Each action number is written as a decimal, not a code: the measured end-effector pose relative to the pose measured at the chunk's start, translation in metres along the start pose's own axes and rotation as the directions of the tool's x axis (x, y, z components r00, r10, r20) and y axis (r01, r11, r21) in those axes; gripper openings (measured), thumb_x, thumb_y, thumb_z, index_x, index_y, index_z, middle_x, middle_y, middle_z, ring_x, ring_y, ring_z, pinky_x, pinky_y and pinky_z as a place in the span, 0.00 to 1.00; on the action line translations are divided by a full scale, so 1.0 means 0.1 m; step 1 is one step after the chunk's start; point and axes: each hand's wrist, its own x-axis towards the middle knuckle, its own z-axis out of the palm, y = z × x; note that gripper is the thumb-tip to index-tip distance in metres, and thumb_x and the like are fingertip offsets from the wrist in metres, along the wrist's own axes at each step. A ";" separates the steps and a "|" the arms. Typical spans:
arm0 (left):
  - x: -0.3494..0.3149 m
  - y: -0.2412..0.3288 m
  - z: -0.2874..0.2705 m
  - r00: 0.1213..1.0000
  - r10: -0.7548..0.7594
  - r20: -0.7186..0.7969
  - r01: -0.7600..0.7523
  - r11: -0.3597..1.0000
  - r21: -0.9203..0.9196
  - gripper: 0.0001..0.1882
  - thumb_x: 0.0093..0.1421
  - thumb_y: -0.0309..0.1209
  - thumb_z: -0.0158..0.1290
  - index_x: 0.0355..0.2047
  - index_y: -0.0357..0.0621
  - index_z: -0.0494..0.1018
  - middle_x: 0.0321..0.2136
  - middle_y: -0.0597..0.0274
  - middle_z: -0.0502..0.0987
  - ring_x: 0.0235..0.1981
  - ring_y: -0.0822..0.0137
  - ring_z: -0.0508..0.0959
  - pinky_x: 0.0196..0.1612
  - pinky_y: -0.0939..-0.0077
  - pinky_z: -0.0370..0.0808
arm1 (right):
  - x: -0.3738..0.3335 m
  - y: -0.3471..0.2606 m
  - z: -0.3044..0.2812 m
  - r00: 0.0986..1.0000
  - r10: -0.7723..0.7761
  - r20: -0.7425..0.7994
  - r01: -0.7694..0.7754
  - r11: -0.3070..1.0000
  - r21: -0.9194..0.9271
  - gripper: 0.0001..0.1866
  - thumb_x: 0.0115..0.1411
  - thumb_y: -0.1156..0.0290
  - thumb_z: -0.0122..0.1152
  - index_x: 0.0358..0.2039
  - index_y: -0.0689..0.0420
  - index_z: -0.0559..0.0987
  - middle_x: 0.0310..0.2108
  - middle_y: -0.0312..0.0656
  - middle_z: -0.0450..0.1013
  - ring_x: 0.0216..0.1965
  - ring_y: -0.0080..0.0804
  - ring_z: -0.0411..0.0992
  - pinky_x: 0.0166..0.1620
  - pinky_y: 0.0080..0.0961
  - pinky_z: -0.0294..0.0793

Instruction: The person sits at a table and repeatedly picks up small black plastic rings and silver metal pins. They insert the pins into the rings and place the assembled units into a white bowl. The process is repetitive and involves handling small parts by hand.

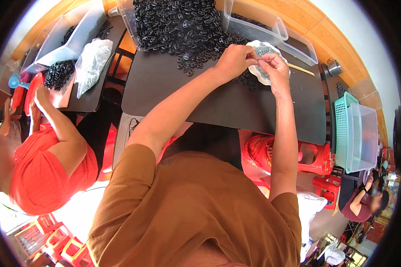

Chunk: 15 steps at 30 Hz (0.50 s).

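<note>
Item: shallow white scalloped dish (258,73), set on the dark matte counter (173,93) directly under both hands, apparently so the small parts it held stayed within reach.

Left hand (234,60): fingers clenched in a pinch at the dish's near rim, probably on a tiny part; too small to tell which.

Right hand (274,66): grip likewise pinched, fingertips meeting the left hand's over the dish.

Surroundings: heap of small black ring-shaped pieces (182,33) spilling from a clear plastic bin (131,22) just beyond the hands; second clear plastic bin (254,20) behind the dish; thin wooden stick (300,69) beside it; teal plastic basket (341,129) nested with a clear tub at the right edge; red plastic stool (316,158) below.

Obstruction: the loose black pieces crowded the dish's far side. A co-worker in a red shirt (40,173) sat well apart at left.
</note>
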 end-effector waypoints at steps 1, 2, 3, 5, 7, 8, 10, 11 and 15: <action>0.01 0.01 0.01 1.000 -0.010 0.010 0.010 1.000 0.017 0.09 0.53 0.30 0.63 0.32 0.37 0.79 0.26 0.55 0.82 0.27 0.66 0.80 0.35 0.72 0.77 | 0.00 0.00 -0.01 1.000 0.022 -0.007 -0.022 1.000 -0.017 0.08 0.57 0.78 0.65 0.38 0.58 0.78 0.34 0.35 0.78 0.35 0.18 0.75 0.39 0.16 0.72; 0.02 0.00 0.01 1.000 -0.008 0.003 0.008 1.000 0.016 0.09 0.54 0.30 0.63 0.32 0.37 0.79 0.26 0.55 0.82 0.27 0.66 0.80 0.35 0.72 0.76 | -0.01 0.00 -0.02 0.999 0.044 -0.015 -0.044 0.998 -0.034 0.07 0.58 0.78 0.65 0.37 0.58 0.79 0.33 0.34 0.78 0.35 0.18 0.75 0.38 0.16 0.72; 0.03 -0.02 0.02 1.000 -0.006 -0.001 0.006 1.000 0.010 0.09 0.54 0.29 0.63 0.33 0.37 0.79 0.26 0.55 0.82 0.27 0.67 0.80 0.35 0.72 0.76 | -0.02 -0.04 0.00 0.997 0.065 -0.039 -0.066 0.997 -0.026 0.07 0.58 0.78 0.65 0.37 0.58 0.79 0.33 0.34 0.78 0.35 0.18 0.75 0.37 0.16 0.72; 0.05 -0.06 0.05 1.000 -0.001 -0.009 0.001 1.000 -0.018 0.08 0.55 0.29 0.62 0.33 0.37 0.79 0.26 0.57 0.81 0.27 0.68 0.80 0.34 0.73 0.76 | -0.02 -0.09 0.10 0.990 0.109 -0.089 -0.110 0.994 -0.008 0.06 0.58 0.77 0.65 0.37 0.58 0.79 0.32 0.34 0.78 0.34 0.19 0.75 0.36 0.17 0.72; 0.08 -0.09 0.04 1.000 0.007 -0.007 -0.008 0.998 -0.058 0.08 0.56 0.29 0.62 0.33 0.37 0.79 0.25 0.59 0.81 0.26 0.71 0.79 0.32 0.76 0.75 | 0.00 -0.04 0.09 0.993 0.084 -0.080 -0.083 0.996 0.013 0.06 0.59 0.76 0.65 0.37 0.58 0.79 0.32 0.34 0.78 0.33 0.19 0.75 0.35 0.17 0.72; 0.10 -0.11 0.03 0.997 -0.056 0.047 0.061 0.990 -0.130 0.07 0.56 0.29 0.61 0.32 0.37 0.79 0.25 0.61 0.81 0.26 0.73 0.78 0.31 0.77 0.74 | 0.01 -0.01 0.08 0.995 0.072 -0.075 -0.070 0.997 0.023 0.06 0.59 0.76 0.65 0.37 0.58 0.79 0.32 0.34 0.78 0.33 0.19 0.75 0.35 0.17 0.72; 0.14 -0.17 -0.01 0.972 -0.175 0.160 0.211 0.944 -0.254 0.07 0.57 0.29 0.61 0.32 0.38 0.78 0.25 0.64 0.80 0.25 0.76 0.76 0.30 0.80 0.73 | 0.03 -0.01 0.08 0.997 0.054 -0.055 -0.054 0.999 -0.001 0.05 0.59 0.76 0.65 0.36 0.58 0.79 0.31 0.33 0.78 0.33 0.19 0.75 0.34 0.17 0.72; 0.15 -0.20 -0.01 0.962 -0.201 0.185 0.250 0.922 -0.297 0.06 0.58 0.29 0.61 0.31 0.38 0.78 0.24 0.67 0.78 0.24 0.79 0.74 0.28 0.83 0.71 | 0.03 0.01 0.08 0.998 0.040 -0.043 -0.041 0.999 -0.022 0.05 0.59 0.76 0.65 0.36 0.58 0.79 0.31 0.33 0.78 0.32 0.18 0.75 0.34 0.16 0.72; 0.16 -0.23 -0.01 0.940 -0.264 0.218 0.329 0.874 -0.358 0.07 0.58 0.29 0.60 0.32 0.38 0.78 0.25 0.65 0.79 0.25 0.77 0.75 0.30 0.81 0.73 | 0.09 0.09 -0.02 0.999 -0.053 0.014 0.055 0.977 -0.207 0.04 0.58 0.78 0.64 0.35 0.58 0.80 0.30 0.32 0.77 0.32 0.19 0.75 0.35 0.16 0.73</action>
